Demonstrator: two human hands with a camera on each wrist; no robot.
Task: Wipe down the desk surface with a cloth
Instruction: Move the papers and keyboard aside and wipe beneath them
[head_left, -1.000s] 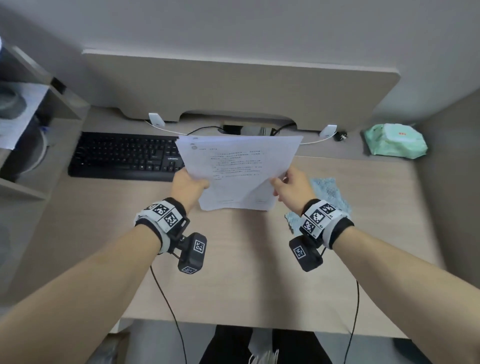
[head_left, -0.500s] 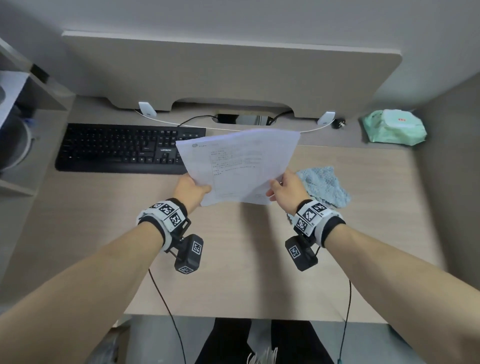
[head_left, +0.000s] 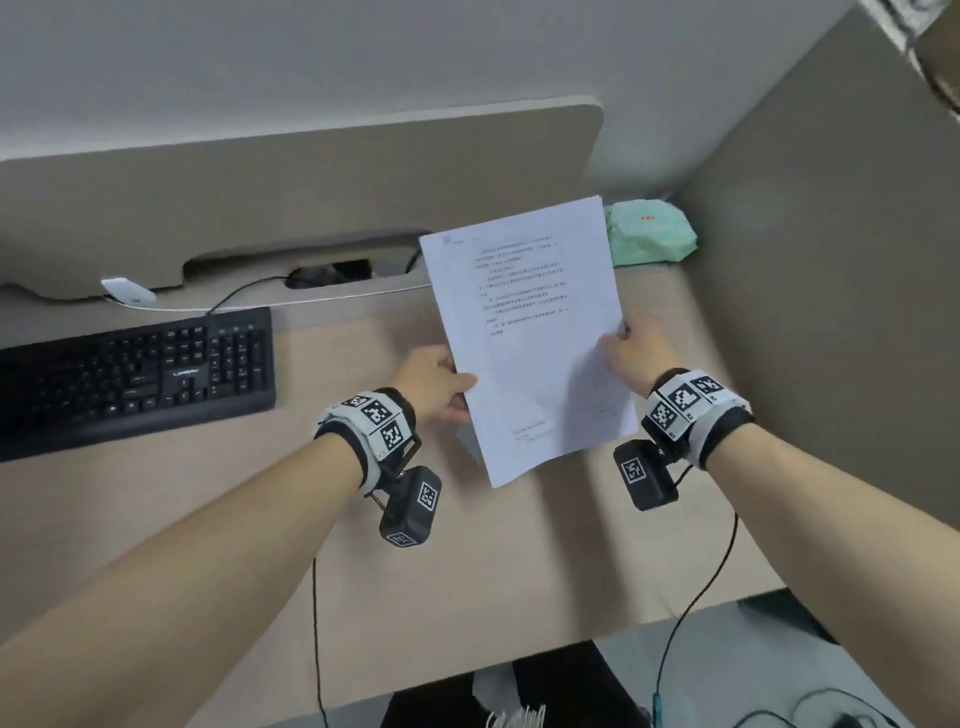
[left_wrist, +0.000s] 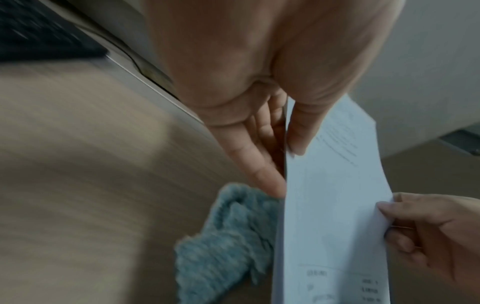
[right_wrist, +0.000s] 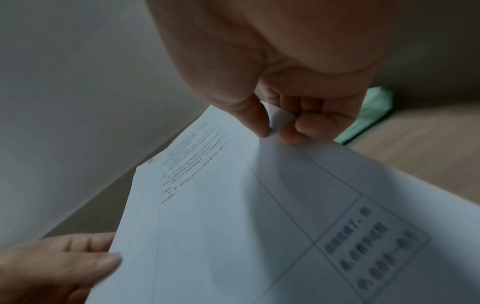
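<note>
Both hands hold a thin stack of white printed paper (head_left: 530, 332) above the right half of the wooden desk (head_left: 260, 493). My left hand (head_left: 441, 384) pinches its left edge, thumb on top. My right hand (head_left: 631, 345) pinches its right edge. In the left wrist view the paper (left_wrist: 335, 205) hangs over a crumpled blue cloth (left_wrist: 226, 242) lying on the desk; the head view shows only a sliver of that cloth under the sheets. The right wrist view shows the paper (right_wrist: 233, 216) between my thumb and fingers.
A black keyboard (head_left: 130, 374) lies at the left. A green pack of wipes (head_left: 649, 234) sits in the back right corner, against the side partition (head_left: 831, 312). A raised back panel (head_left: 311, 182) with cables and a white clip (head_left: 127, 291) runs behind.
The paper has moved right and turned more upright, now covering the blue cloth in the head view. Both hands shifted right with it, and the head view swung right.
</note>
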